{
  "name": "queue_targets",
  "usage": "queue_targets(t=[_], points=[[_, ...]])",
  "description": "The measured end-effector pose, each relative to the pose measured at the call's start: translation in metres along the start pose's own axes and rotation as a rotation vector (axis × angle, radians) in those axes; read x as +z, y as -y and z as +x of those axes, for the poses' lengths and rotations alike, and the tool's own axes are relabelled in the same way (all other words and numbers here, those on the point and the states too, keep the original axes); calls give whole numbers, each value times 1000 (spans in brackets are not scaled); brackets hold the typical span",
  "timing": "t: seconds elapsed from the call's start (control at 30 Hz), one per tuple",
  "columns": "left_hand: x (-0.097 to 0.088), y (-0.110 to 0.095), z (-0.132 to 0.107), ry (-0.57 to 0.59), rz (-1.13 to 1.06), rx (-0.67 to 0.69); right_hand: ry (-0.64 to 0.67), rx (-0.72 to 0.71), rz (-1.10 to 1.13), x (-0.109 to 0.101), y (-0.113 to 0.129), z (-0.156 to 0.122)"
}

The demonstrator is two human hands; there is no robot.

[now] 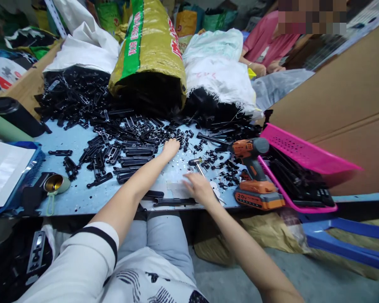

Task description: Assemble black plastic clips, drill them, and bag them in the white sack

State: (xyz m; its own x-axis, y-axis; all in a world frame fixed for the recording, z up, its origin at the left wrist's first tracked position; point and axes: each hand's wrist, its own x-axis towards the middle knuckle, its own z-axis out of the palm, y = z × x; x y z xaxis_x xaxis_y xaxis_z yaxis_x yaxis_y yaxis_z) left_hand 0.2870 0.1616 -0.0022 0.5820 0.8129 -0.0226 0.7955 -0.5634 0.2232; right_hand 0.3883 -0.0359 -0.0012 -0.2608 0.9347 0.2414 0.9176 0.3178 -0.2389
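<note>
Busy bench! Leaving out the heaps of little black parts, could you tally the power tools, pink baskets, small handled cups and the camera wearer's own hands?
Orange power tool: 1
Pink basket: 1
Small handled cup: 1
Wearer's hands (left hand, right hand): 2
Total: 5

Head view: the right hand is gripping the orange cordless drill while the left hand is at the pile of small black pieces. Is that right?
Not quite: the head view shows the right hand apart from the orange cordless drill, which stands on the blue tabletop. The left hand is at the pile of small black pieces, as you say.
</note>
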Motion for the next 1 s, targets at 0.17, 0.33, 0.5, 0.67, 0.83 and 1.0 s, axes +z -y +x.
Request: queue_targets(t=[0.17, 0.33, 0.5, 0.67, 0.83, 1.0], points=[[-3, -4, -30, -41, 56, 31, -49, 526, -31, -4, -78, 85], [-40, 34, -125, -231, 45, 65, -43, 522, 190, -3, -67, 115], [-53, 87, -242, -430, -231, 93, -39, 218, 543, -3, 21, 56], [-32, 100, -289, -369, -206, -7, -45, 22, 609, 4, 76, 13], [-29, 95, -289, -302, -11, -11, 89, -130, 358, -6, 84, 9], [-35, 86, -283, -234, 111, 72, 138, -180, 120, -3, 91, 8]])
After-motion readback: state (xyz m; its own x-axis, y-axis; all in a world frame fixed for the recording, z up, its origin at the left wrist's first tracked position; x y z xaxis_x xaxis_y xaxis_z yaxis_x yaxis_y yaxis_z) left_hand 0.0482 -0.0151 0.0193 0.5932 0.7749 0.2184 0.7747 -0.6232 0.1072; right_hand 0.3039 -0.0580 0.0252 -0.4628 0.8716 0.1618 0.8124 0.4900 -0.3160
